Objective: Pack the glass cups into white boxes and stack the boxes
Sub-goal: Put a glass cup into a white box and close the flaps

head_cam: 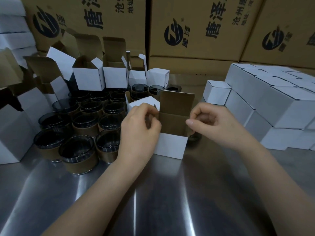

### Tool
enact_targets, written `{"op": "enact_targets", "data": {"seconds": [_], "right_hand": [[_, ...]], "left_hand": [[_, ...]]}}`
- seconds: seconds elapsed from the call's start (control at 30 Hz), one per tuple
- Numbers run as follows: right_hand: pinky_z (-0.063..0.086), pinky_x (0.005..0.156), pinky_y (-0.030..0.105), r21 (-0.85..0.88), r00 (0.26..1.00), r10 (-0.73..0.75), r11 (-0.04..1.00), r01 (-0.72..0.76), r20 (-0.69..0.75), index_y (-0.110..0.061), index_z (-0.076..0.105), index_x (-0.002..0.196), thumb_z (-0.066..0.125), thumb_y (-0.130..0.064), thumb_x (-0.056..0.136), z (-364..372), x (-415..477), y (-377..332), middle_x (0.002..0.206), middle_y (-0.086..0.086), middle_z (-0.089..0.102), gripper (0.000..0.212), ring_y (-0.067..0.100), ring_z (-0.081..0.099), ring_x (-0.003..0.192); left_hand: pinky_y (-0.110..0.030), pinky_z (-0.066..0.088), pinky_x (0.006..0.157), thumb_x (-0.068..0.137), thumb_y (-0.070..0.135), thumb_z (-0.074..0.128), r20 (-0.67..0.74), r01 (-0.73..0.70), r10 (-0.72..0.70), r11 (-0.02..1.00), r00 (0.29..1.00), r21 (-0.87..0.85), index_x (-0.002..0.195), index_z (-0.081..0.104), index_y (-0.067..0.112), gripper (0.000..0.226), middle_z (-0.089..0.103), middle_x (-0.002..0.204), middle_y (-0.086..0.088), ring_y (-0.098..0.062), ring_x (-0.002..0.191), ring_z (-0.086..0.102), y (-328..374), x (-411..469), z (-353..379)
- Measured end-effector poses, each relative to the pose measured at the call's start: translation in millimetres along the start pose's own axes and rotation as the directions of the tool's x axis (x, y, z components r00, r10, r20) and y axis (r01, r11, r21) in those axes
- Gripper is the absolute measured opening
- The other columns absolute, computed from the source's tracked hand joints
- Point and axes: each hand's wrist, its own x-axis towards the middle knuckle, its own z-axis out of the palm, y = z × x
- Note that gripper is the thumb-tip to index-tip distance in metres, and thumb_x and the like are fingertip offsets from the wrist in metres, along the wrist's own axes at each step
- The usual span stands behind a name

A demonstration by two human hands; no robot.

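On the steel worktop, ctr, an open white box stands upright, brown inside, rear lid flap raised. L hand: fingers curled, pinching the box's left side flap. R hand: curled too, thumb tip at the top of the right wall, pinching it. Can't tell whether a cup is inside. Left of the box, glass cups w/ brown sleeves crowd together; opened boxes stand behind them, flaps up. At right, closed boxes sit stacked in tiers. Along the back, brown cartons carry black print: round logo, large "唐泽", smaller "沧州" and "地址"; the rest is cut off.
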Motion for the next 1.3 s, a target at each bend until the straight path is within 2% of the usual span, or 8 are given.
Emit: {"op": "enact_targets", "data": {"seconds": [0.27, 0.47, 0.57, 0.77, 0.87, 1.03, 1.2, 1.3], "right_hand": [[0.051, 0.065, 0.017, 0.272, 0.979, 0.199, 0.940, -0.205, 0.050, -0.013, 0.064, 0.087, 0.057, 0.002, 0.092, -2.8, 7.6, 11.1, 0.074, -0.008, 0.066, 0.017, 0.006, 0.064, 0.070], [0.059, 0.071, 0.036, 0.470, 0.915, 0.319, 0.787, -0.401, 0.246, -0.014, 0.062, 0.109, 0.056, 0.001, 0.093, -13.9, 8.7, 17.6, 0.097, 0.022, 0.065, 0.023, 0.031, 0.069, 0.080], [0.058, 0.064, 0.034, 0.416, 0.901, 0.346, 0.802, -0.428, 0.260, -0.020, 0.064, 0.112, 0.063, -0.007, 0.090, -17.8, 8.8, 22.7, 0.089, 0.023, 0.067, 0.026, 0.031, 0.070, 0.072], [0.053, 0.053, 0.029, 0.371, 0.920, 0.333, 0.843, -0.389, 0.207, -0.032, 0.072, 0.105, 0.066, -0.031, 0.081, -17.4, 10.7, 26.2, 0.064, 0.009, 0.061, 0.025, 0.023, 0.063, 0.058], [0.043, 0.047, 0.024, 0.358, 0.954, 0.299, 0.889, -0.284, 0.016, -0.035, 0.073, 0.103, 0.054, -0.040, 0.090, -13.4, 12.1, 30.2, 0.061, 0.002, 0.055, 0.024, 0.015, 0.052, 0.052], [0.042, 0.064, 0.016, 0.124, 0.865, 0.258, 0.966, -0.226, -0.431, -0.040, 0.071, 0.089, 0.055, -0.017, 0.082, -10.6, 16.7, 37.5, 0.082, -0.016, 0.063, 0.029, 0.004, 0.056, 0.074], [0.037, 0.094, 0.024, -0.040, 0.905, 0.370, 0.922, -0.386, -0.209, -0.037, 0.049, 0.132, 0.070, -0.022, 0.080, -9.3, 14.5, 40.4, 0.133, -0.008, 0.046, 0.058, 0.003, 0.045, 0.118], [0.036, 0.075, 0.000, -0.030, 0.922, 0.370, 0.926, -0.376, -0.117, -0.030, 0.042, 0.140, 0.080, -0.026, 0.077, -2.4, 14.4, 46.0, 0.122, -0.015, 0.046, 0.073, -0.022, 0.049, 0.096]], "left_hand": [[-0.045, 0.052, 0.095, 0.084, 0.023, 0.049, 0.116, 0.269, -0.251, 0.945, 0.961, -0.183, 0.121, 0.066, 0.023, 0.041, 0.063, 0.106, 0.000, -0.021, 0.102, 0.061, 8.3, 0.1, -8.5], [-0.017, 0.039, 0.086, 0.091, 0.019, 0.048, 0.134, 0.270, -0.263, 0.962, 0.956, -0.037, 0.134, 0.060, 0.024, 0.045, 0.065, 0.113, 0.008, -0.008, 0.102, 0.056, 7.1, -3.7, -8.6], [-0.026, 0.043, 0.087, 0.092, 0.028, 0.048, 0.183, 0.249, -0.247, 0.968, 0.951, 0.017, 0.136, 0.056, 0.029, 0.045, 0.065, 0.119, 0.000, -0.018, 0.109, 0.057, 5.7, -6.3, -9.0], [-0.007, 0.043, 0.064, 0.066, 0.057, 0.079, 0.294, 0.226, -0.216, 0.974, 0.931, 0.001, 0.113, 0.042, 0.036, 0.063, 0.060, 0.097, 0.020, 0.007, 0.085, 0.057, 5.8, -12.2, -2.0], [-0.021, 0.044, 0.076, 0.066, 0.049, 0.085, 0.262, 0.181, -0.183, 0.983, 0.948, 0.033, 0.114, 0.039, 0.035, 0.067, 0.059, 0.112, 0.013, -0.006, 0.098, 0.057, 3.6, -13.0, 1.8], [-0.011, 0.041, 0.068, 0.066, 0.049, 0.086, 0.241, 0.154, -0.156, 0.988, 0.958, 0.025, 0.111, 0.035, 0.037, 0.069, 0.052, 0.103, 0.019, 0.008, 0.085, 0.050, 0.6, -12.5, 2.7], [-0.017, 0.045, 0.070, 0.064, 0.049, 0.087, 0.207, 0.174, -0.172, 0.985, 0.963, 0.007, 0.116, 0.038, 0.033, 0.073, 0.057, 0.112, 0.012, -0.001, 0.092, 0.055, -2.9, -12.8, 4.9], [-0.011, 0.042, 0.068, 0.063, 0.050, 0.087, 0.204, 0.166, -0.164, 0.986, 0.965, 0.011, 0.113, 0.036, 0.036, 0.072, 0.056, 0.112, 0.012, -0.002, 0.092, 0.055, -3.5, -12.8, 5.9]]}}
